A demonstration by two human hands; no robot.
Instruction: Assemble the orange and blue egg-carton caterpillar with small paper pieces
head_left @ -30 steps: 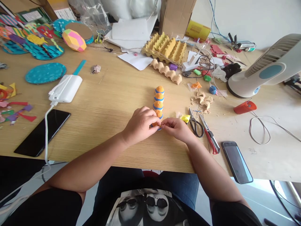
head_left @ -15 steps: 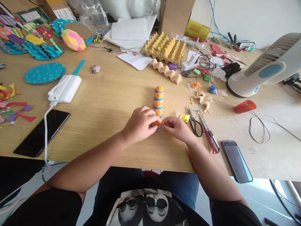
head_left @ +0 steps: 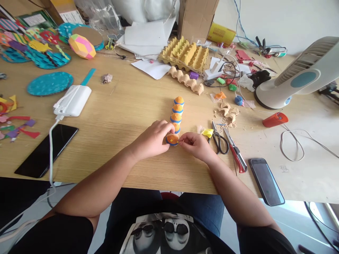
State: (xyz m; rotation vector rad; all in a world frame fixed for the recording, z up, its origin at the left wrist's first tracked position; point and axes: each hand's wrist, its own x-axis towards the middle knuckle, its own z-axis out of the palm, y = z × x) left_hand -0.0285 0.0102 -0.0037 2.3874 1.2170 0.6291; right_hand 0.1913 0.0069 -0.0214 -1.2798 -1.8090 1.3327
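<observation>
The left hand's (head_left: 152, 141) fingers (head_left: 164, 134) curl round the front cup (head_left: 172, 139), an orange dome with a blue rim, and grip it from its left side. The right hand's (head_left: 197, 145) thumb and forefinger are pressed together in a pinch at the cup's right side, with the fingertips (head_left: 183, 141) touching it. Whether anything sits between them is too small to tell. The other right fingers are folded under the palm.

The cup rests on the tabletop (head_left: 124, 106) as the nearest end of a row (head_left: 177, 113) of like cups, each touching the next, running straight away from the person.

Just right of the row lies a yellow scrap (head_left: 208, 132), then scissors (head_left: 218, 139) and a red cutter (head_left: 236, 152) side by side. A phone (head_left: 266, 181) lies further right, near the tabletop's edge. Right of the row's far end lies a heap of carton shavings (head_left: 228, 112), and beyond that an orange cap (head_left: 275, 120) and a white fan (head_left: 299, 76).

Behind the row lies a strip of carton cups (head_left: 186, 80), and behind that a yellow egg tray (head_left: 185, 53) and a box (head_left: 197, 17).

Well left of the row sits a white power bank (head_left: 72, 100), with its cable running past a black phone (head_left: 45, 144). A teal disc (head_left: 49, 83) lies further back on that side.
</observation>
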